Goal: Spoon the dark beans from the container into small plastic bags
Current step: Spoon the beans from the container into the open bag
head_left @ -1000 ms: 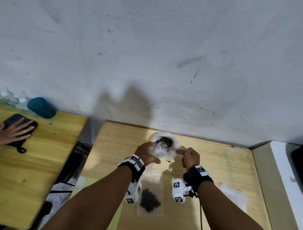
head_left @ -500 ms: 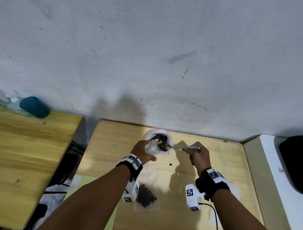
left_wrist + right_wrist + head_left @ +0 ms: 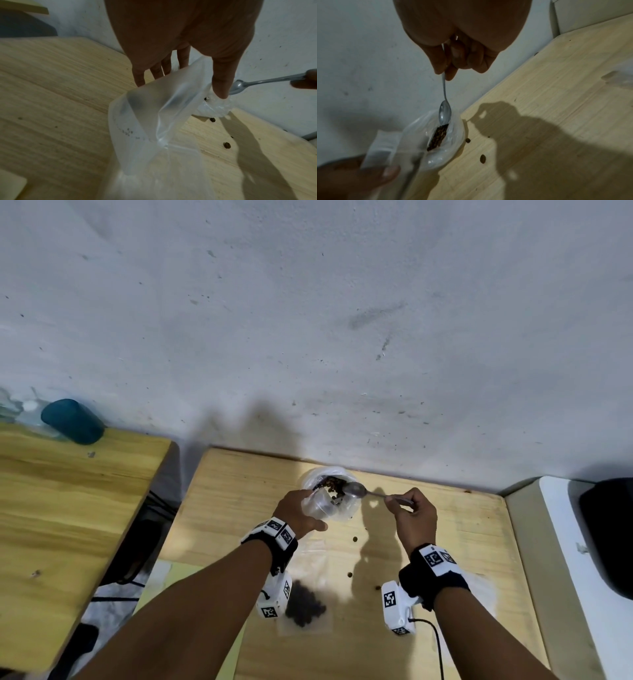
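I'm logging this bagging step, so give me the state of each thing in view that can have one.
spoon: empty, held over the container.
container: open, beans inside.
small bag: held open, looks empty.
filled bag: flat on table, beans inside.
left hand: pinches small bag.
right hand: grips spoon.
loose beans: spilled on table.

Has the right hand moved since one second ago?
Yes. The right hand, holding the spoon, has drawn rightward, away from the container.

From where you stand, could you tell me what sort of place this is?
Probably a plain indoor workroom: bare wooden tables pushed against a scuffed white wall, with a teal cup on the neighbouring table and a filled bag of beans lying nearby.
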{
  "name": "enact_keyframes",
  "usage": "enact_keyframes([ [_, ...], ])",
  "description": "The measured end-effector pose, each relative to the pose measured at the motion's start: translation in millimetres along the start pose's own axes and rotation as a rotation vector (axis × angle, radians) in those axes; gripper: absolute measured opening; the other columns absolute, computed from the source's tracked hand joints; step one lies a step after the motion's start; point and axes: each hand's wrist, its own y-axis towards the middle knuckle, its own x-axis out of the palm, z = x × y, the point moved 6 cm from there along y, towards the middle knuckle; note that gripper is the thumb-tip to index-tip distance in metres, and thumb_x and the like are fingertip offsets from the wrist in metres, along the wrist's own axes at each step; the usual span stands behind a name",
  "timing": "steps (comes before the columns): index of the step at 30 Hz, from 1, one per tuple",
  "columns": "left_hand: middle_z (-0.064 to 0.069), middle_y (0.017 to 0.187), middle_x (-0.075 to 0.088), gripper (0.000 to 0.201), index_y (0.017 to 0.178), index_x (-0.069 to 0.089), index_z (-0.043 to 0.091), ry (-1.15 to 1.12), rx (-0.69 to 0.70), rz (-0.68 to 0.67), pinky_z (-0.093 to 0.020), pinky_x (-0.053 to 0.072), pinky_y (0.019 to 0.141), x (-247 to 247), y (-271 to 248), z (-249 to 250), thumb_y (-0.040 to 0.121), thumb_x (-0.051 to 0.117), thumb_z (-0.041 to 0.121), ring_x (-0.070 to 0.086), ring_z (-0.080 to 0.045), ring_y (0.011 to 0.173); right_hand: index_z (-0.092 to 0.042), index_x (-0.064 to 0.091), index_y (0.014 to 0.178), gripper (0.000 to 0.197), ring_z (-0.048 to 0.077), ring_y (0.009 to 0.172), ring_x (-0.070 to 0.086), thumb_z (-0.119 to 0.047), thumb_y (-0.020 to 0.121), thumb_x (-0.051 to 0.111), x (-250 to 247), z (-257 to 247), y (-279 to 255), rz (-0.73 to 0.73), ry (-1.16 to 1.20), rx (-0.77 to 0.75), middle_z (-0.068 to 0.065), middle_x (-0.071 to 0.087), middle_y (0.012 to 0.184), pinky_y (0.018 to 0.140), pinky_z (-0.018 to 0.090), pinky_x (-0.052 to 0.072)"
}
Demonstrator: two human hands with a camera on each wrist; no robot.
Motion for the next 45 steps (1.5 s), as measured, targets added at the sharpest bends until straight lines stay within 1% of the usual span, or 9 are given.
enact_keyframes([
  [4,-0.001,0.139,0.048,0.088,0.136,0.046,0.019,-0.001,0.0,0.001,-0.028,0.041,0.098,-0.9,0.3,0.8,0.059,0.089,0.025,0.048,-0.02,0.125,-0.008,0.052,0.07,0.023,0.024,0.08,0.059,-0.009,0.083,0.072,20.3,0.9,5.2,-0.018,-0.11,-0.017,0.006,0.069,0.083,0.066,0.026,0.042],
  [8,0.001,0.138,0.048,0.086,0.134,0.049,0.024,-0.024,-0.013,-0.001,-0.031,0.042,0.101,-1.6,3.2,-2.7,0.057,0.089,0.028,0.048,-0.019,0.124,-0.014,0.046,0.066,0.031,0.024,0.069,0.053,-0.014,0.084,0.072,43.1,6.3,8.9,-0.058,-0.179,-0.008,0.01,0.065,0.075,0.059,0.026,0.038],
  [15,0.0,0.125,0.061,0.092,0.125,0.058,0.023,-0.204,-0.076,-0.002,-0.037,0.049,0.097,-7.7,9.0,-4.9,0.04,0.091,0.035,0.058,-0.018,0.112,-0.013,0.042,0.062,0.033,0.024,0.063,0.045,-0.009,0.079,0.07,75.6,20.5,4.7,-0.164,-0.198,0.228,0.004,0.05,0.064,0.053,0.029,0.031],
  [20,0.001,0.121,0.064,0.093,0.122,0.06,0.02,-0.25,-0.076,-0.001,-0.035,0.052,0.093,-9.9,14.0,-6.8,0.036,0.091,0.036,0.061,-0.018,0.106,-0.016,0.067,0.061,0.028,0.018,0.052,0.037,-0.006,0.083,0.053,70.3,32.3,4.6,-0.141,-0.11,0.397,-0.005,0.052,0.053,0.052,0.026,0.031],
  [24,0.001,0.12,0.063,0.091,0.116,0.062,0.022,-0.223,-0.073,-0.007,-0.035,0.051,0.093,-8.8,15.2,-7.8,0.031,0.09,0.038,0.061,-0.018,0.106,-0.007,0.061,0.067,0.019,0.019,0.046,0.026,0.002,0.081,0.052,50.0,23.6,8.3,-0.072,0.04,0.448,0.011,0.053,0.063,0.046,0.027,0.024],
  [28,0.001,0.124,0.06,0.08,0.12,0.06,0.023,-0.164,-0.065,-0.006,-0.029,0.048,0.094,-9.2,16.2,-8.4,0.047,0.093,0.028,0.058,-0.018,0.111,-0.013,0.048,0.061,0.027,0.018,0.047,0.025,0.001,0.075,0.066,29.3,11.2,16.3,-0.062,0.12,0.415,0.007,0.042,0.063,0.048,0.028,0.02],
  [34,0.002,0.132,0.056,0.082,0.124,0.057,0.025,-0.067,-0.052,-0.006,-0.029,0.046,0.097,-7.4,14.3,-6.9,0.05,0.091,0.028,0.055,-0.018,0.116,-0.014,0.052,0.067,0.023,0.017,0.045,0.023,-0.001,0.071,0.071,6.4,4.8,25.2,-0.057,0.194,0.352,0.015,0.051,0.077,0.05,0.028,0.02],
  [38,0.002,0.135,0.052,0.08,0.126,0.055,0.027,-0.009,-0.021,0.009,-0.024,0.043,0.094,-5.3,12.1,-4.8,0.054,0.09,0.027,0.051,-0.018,0.12,0.002,0.06,0.078,0.009,0.016,0.046,0.025,0.003,0.076,0.069,-0.3,-6.4,20.8,-0.137,0.212,0.248,0.009,0.044,0.061,0.043,0.021,0.02],
  [45,0.001,0.142,0.045,0.086,0.135,0.049,0.023,0.05,-0.005,0.013,-0.026,0.039,0.099,-2.5,9.1,-2.8,0.059,0.088,0.029,0.046,-0.018,0.127,0.005,0.049,0.071,0.023,0.015,0.046,0.031,0.005,0.078,0.07,1.7,-13.4,6.2,-0.189,0.158,0.065,0.003,0.043,0.053,0.047,0.022,0.026],
])
